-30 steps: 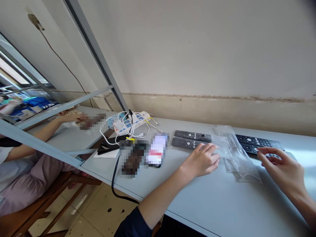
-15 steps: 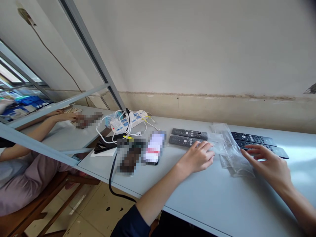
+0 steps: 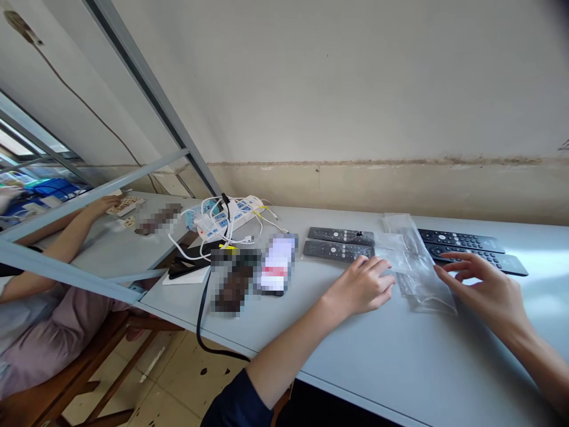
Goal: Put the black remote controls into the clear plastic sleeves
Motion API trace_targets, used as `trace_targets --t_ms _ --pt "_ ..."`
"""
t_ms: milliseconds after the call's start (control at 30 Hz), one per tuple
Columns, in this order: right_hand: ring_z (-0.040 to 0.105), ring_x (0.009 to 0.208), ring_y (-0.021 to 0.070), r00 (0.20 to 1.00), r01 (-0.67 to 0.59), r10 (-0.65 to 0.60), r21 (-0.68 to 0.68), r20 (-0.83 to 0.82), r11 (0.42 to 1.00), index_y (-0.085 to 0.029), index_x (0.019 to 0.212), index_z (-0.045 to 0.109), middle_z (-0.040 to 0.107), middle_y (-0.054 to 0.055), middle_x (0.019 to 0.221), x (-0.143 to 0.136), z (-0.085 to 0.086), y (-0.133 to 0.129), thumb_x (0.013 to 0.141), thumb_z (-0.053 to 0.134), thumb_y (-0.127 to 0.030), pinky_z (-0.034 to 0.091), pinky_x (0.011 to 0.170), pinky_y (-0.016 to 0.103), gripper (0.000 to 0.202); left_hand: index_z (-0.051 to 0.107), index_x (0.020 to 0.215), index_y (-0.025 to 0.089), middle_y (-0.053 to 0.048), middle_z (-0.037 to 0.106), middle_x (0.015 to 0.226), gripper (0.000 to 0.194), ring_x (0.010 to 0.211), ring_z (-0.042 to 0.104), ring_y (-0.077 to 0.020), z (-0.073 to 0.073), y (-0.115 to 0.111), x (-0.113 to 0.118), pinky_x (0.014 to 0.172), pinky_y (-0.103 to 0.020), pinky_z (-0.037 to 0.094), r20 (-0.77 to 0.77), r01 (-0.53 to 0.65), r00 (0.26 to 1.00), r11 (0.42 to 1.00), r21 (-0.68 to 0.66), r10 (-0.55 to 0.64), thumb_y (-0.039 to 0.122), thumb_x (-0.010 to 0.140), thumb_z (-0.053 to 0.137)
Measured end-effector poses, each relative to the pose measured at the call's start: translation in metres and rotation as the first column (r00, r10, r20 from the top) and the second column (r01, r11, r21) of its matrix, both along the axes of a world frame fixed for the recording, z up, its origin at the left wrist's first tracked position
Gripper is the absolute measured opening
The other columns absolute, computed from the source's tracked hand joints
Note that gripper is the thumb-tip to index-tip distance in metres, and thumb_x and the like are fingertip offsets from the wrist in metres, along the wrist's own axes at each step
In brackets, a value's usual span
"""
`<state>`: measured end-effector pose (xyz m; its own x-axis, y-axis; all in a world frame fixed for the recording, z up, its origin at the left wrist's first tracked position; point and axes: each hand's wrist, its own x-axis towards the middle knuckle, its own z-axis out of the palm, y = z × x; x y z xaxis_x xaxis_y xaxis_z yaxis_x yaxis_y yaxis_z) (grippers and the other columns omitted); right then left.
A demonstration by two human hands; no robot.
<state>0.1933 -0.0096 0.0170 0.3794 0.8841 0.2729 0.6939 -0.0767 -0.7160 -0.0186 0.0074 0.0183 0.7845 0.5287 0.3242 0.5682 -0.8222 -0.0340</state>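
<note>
My left hand [image 3: 362, 286] rests by the near end of a bagged black remote [image 3: 333, 249], its fingers bent over the edge of the clear plastic; what they grip, if anything, is hidden. Behind that remote lies a second bagged one [image 3: 340, 235]. Clear plastic bags [image 3: 420, 270] lie flat between my hands. My right hand [image 3: 484, 290] is open, thumb and fingers apart, beside the bags and just in front of two bare black remotes [image 3: 462, 240] [image 3: 502, 261] lying side by side.
A phone [image 3: 276, 264] with a lit screen and a blurred dark object [image 3: 234, 287] lie left of my arm. Behind them, white cables tangle over a power strip [image 3: 240, 213]. Past the metal frame, another person's arm [image 3: 66, 234] reaches over a second table.
My left hand has shifted slightly right and down, uncovering more of the near bagged remote. My right hand keeps nearly the same pose. The other person's hand has moved left, away from the blurred object.
</note>
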Motion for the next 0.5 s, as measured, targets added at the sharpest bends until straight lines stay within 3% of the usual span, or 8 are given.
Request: trace_targets --t_ms 300,500 --pt "0.057 0.057 0.0228 1.000 0.012 -0.014 -0.051 -0.026 0.999 -0.029 0.079 0.063 0.063 0.001 0.060 -0.001 -0.001 0.001 0.050 0.060 -0.063 0.040 0.055 0.036 0.044 0.063 0.085 0.017 -0.005 0.063 0.106 0.022 0.101 0.056 -0.0160 -0.002 0.000 0.002 0.082 -0.028 0.039 -0.039 0.036 0.999 0.999 0.005 -0.035 0.022 0.092 0.043" --pt "0.057 0.061 0.0196 0.956 0.106 -0.113 -0.039 -0.271 0.994 -0.023 0.077 0.062 0.060 0.001 0.062 -0.014 0.013 0.000 0.043 0.064 -0.051 0.045 0.058 0.035 0.044 0.062 0.084 0.017 -0.005 0.063 0.104 0.020 0.099 0.056 -0.0160 -0.001 0.002 0.000 0.080 -0.028 0.038 -0.035 0.034 0.999 0.998 0.047 -0.033 0.022 0.091 0.044"
